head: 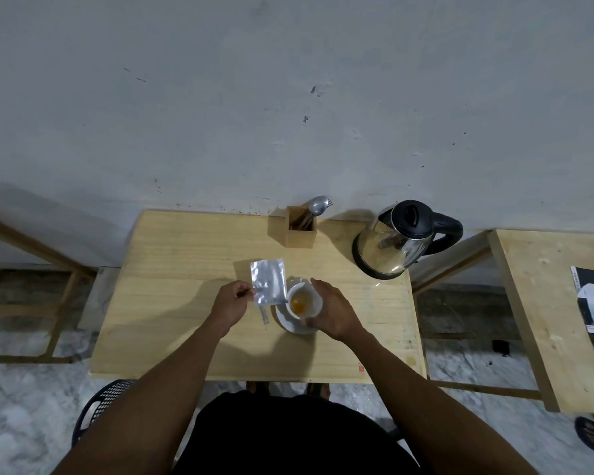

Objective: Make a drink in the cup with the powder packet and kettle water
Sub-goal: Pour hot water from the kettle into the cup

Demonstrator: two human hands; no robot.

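A white cup [304,301] with orange powder at its bottom sits over a white saucer [285,320] in the middle of the wooden table [186,269]. My right hand [330,311] wraps around the cup's right side. Pinched at its lower left corner by my left hand [232,301], a silver foil packet [269,281] stands just left of the cup. A thin torn strip [263,315] lies on the table under the packet. The steel kettle [396,245] with a black lid and handle stands at the back right.
A wooden holder [299,229] with a spoon and a fork stands at the table's back edge by the wall. A second wooden table [546,303] with a printed sheet is to the right. A black basket [100,411] sits on the floor at lower left.
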